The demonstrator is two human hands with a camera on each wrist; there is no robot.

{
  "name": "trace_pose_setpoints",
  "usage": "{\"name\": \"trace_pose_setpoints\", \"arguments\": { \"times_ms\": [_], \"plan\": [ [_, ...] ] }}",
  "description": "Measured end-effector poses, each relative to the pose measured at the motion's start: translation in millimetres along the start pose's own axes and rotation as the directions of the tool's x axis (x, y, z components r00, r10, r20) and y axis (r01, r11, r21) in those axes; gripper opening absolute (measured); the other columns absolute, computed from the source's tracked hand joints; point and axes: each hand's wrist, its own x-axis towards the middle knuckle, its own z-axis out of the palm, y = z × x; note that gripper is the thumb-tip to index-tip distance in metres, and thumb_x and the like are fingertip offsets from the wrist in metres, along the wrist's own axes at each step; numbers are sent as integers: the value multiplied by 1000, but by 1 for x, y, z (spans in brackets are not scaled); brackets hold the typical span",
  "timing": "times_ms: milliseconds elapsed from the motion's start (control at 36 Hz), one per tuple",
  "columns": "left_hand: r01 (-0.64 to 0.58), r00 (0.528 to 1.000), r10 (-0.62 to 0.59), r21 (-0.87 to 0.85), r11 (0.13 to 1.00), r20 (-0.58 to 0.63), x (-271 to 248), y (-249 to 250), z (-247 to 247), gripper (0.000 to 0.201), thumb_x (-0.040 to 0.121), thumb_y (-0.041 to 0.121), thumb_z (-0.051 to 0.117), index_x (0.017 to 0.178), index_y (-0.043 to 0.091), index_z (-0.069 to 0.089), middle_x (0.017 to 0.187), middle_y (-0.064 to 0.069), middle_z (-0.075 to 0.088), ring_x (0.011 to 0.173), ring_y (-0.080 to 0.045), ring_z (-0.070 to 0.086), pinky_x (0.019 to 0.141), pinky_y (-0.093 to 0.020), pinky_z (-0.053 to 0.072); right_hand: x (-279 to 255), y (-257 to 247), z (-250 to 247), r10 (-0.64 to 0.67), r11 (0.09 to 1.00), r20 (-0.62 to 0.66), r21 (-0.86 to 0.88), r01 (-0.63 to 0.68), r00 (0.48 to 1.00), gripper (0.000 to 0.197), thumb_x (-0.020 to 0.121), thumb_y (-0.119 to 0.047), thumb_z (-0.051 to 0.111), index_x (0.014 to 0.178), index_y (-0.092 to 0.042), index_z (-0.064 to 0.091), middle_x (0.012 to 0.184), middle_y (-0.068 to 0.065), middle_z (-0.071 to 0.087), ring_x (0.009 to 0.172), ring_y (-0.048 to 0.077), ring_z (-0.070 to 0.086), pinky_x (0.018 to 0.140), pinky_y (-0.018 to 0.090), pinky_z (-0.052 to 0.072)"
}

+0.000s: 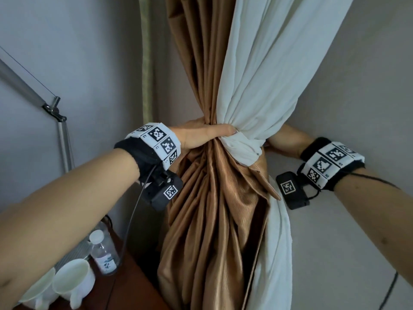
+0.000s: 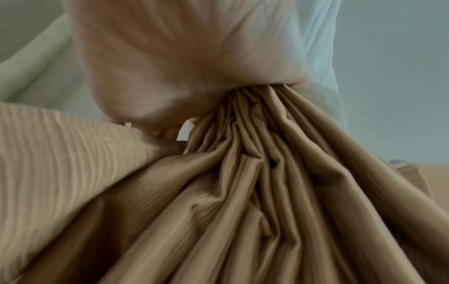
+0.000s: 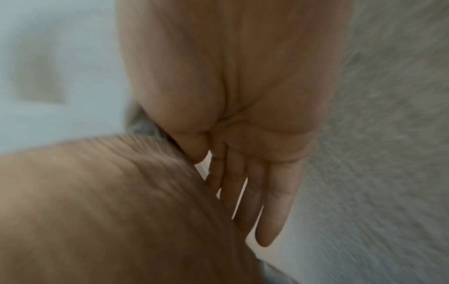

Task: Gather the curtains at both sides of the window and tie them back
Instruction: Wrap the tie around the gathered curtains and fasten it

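A brown curtain (image 1: 212,209) and a white sheer curtain (image 1: 257,74) hang bunched together in the corner. My left hand (image 1: 201,136) grips the bunch at its narrow waist, thumb lying across the front. The left wrist view shows the brown curtain (image 2: 267,192) fanning out in pleats below my left hand (image 2: 157,67). My right hand (image 1: 283,142) reaches behind the bunch from the right, its fingers hidden there. In the right wrist view my right hand (image 3: 243,115) has straight fingers (image 3: 274,201) slid between the brown curtain (image 3: 109,211) and the wall (image 3: 388,134), holding nothing.
A metal lamp arm (image 1: 60,135) stands at the left. At the lower left, a wooden table (image 1: 134,287) carries a water bottle (image 1: 104,253) and white cups (image 1: 73,280). Grey walls close in on both sides of the corner.
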Motion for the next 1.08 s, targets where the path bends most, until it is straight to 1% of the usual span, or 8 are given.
{"name": "trace_pose_setpoints", "arguments": {
  "times_ms": [111,250,555,667,722,833,917,1083],
  "plan": [
    [-62,995,69,-100,993,76,6,3,6,52,98,34,52,144,16,40,121,15,53,101,4,54,93,-7,38,-12,11,0,-13,996,-62,87,18,998,20,94,-4,47,104,-12,63,98,4,67,81,15,62,68,24,54],
    [-85,991,97,-129,988,88,9,6,11,65,85,51,59,141,22,43,132,13,52,122,-7,50,108,-22,31,-31,7,-7,-102,952,-97,280,126,990,65,61,1,59,126,-3,57,120,9,68,112,20,64,98,34,51],
    [-4,998,-5,-145,989,-62,30,-24,10,134,33,91,69,148,31,34,145,9,47,130,-14,47,114,-39,32,-69,14,42,-96,911,51,406,67,994,97,65,-6,71,148,-22,23,143,0,49,131,18,49,108,37,40],
    [-32,995,24,-88,996,-97,22,-22,6,129,35,91,66,145,30,40,144,8,49,130,-15,47,114,-38,32,-85,10,55,-179,663,38,743,92,983,90,54,4,50,143,-3,34,140,13,50,131,45,41,115,55,25],
    [-30,994,22,-80,996,-104,27,-27,5,128,32,93,65,143,33,43,142,10,51,128,-14,49,113,-38,33,-89,5,59,-177,594,25,800,86,984,95,50,7,39,144,-2,34,145,16,45,131,38,45,113,43,34],
    [-50,995,43,-78,996,-94,36,-35,5,121,33,93,67,139,37,48,137,14,55,125,-12,53,111,-37,36,-92,5,52,-78,881,-3,468,70,997,99,53,29,24,143,-11,40,139,3,53,104,16,58,65,17,48],
    [-78,994,71,-83,994,-80,24,-30,7,120,31,90,69,136,36,50,134,13,58,122,-13,55,109,-36,38,-96,14,40,-94,994,92,56,89,991,88,69,28,47,144,-15,33,104,-22,65,100,5,58,87,24,47],
    [-78,996,72,-99,992,-62,11,-31,9,117,35,90,70,137,35,50,133,13,59,120,-13,57,108,-37,40,-98,23,34,-42,990,27,-131,46,999,103,67,1,82,150,-23,27,148,-4,43,133,11,44,105,24,36]
  ]
}}
